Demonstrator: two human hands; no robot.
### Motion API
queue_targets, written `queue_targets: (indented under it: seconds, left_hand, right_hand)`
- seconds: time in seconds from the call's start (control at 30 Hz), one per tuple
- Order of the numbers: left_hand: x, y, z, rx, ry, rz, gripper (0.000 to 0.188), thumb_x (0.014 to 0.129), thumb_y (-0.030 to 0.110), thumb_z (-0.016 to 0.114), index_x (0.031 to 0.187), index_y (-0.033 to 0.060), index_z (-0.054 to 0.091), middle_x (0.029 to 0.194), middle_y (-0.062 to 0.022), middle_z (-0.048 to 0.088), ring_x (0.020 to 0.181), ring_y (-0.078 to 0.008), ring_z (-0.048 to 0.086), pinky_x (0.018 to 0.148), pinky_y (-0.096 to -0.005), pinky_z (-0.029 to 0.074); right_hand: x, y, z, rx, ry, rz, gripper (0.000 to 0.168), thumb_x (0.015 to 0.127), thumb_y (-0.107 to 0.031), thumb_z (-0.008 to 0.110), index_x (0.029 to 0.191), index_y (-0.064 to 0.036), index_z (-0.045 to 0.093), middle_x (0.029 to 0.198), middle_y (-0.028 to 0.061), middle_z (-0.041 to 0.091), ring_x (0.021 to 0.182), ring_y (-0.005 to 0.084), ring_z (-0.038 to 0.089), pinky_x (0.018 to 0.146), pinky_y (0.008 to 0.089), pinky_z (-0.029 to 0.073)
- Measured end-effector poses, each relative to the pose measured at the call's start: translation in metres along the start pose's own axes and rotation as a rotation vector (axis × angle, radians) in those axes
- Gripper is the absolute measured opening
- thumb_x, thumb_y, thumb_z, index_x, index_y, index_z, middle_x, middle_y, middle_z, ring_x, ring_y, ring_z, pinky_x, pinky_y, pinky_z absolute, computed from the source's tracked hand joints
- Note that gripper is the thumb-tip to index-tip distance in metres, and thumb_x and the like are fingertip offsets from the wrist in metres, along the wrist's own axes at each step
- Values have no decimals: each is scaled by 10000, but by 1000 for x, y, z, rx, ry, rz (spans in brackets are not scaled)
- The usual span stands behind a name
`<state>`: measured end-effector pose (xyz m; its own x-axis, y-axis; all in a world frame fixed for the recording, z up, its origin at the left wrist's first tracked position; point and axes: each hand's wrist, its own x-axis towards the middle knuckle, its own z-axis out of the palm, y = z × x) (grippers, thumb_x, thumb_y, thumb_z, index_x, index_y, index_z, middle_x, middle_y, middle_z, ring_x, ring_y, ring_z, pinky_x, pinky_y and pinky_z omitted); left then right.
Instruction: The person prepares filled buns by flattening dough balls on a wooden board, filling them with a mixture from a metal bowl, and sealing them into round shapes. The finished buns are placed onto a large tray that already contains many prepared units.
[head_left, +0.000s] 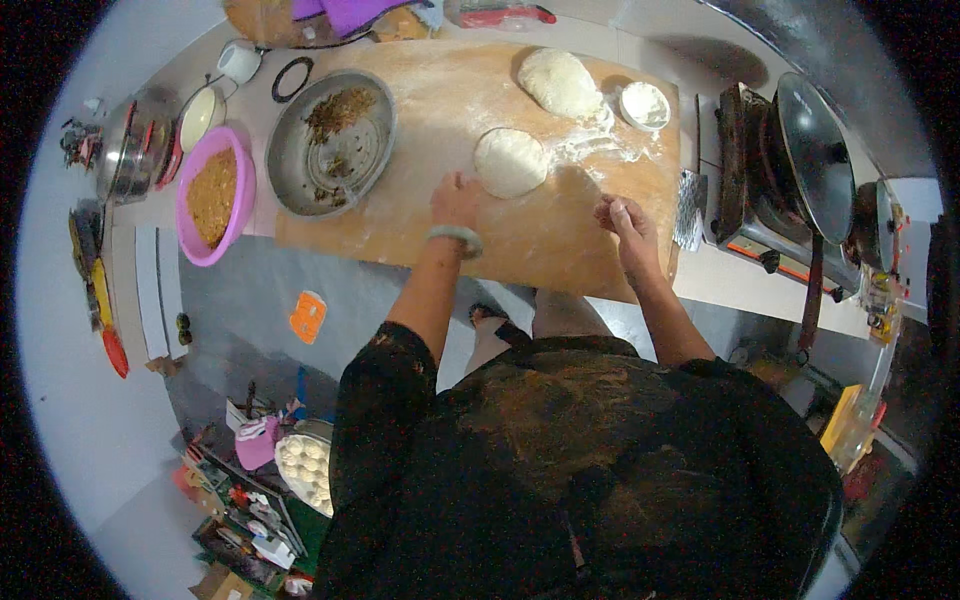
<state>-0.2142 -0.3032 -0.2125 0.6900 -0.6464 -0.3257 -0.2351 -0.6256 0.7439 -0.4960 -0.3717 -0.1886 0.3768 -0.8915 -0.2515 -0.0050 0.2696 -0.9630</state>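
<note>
A flat round of dough (511, 163) lies on the floured wooden board (420, 247) before me. My left hand (456, 199), with a pale bangle at the wrist, is just left of the round, its blurred fingers near the edge. Whether they touch the dough, I cannot tell. To the right and nearer my body is my right hand (630, 223), apart from the dough. Its fingers are curled in with the thumb against them, and nothing shows in them. A larger lump of dough (559, 81) rests farther back, beside a small white bowl of flour (645, 106).
A wide metal pan (283, 161) with scraps of brown filling sits at the board's left. Beyond it is a pink basin (246, 180) of brown crumbly filling. On the right, a lidded frying pan (814, 157) stands on a gas stove (795, 268), its handle (811, 300) jutting towards me.
</note>
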Motion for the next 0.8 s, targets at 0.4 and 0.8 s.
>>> queue_targets:
  seconds: [0.4, 0.8]
  left_hand:
    - [44, -8, 45, 107, -65, -103, 385, 666, 352, 727, 799, 0, 643, 783, -180, 657, 745, -319, 649, 704, -399, 504]
    - [-65, 94, 29, -200, -103, 290, 205, 839, 181, 670, 925, 18, 581, 794, -80, 649, 644, -179, 606, 585, -293, 488]
  right_hand:
    - [17, 6, -15, 174, -172, 311, 328, 954, -245, 524, 1151, 15, 558, 980, 71, 623, 883, 146, 598, 827, 284, 478]
    - [52, -8, 40, 1010, -285, 541, 461, 947, -334, 519, 1289, -30, 462, 1216, 114, 566, 1023, 246, 588, 837, 371, 509]
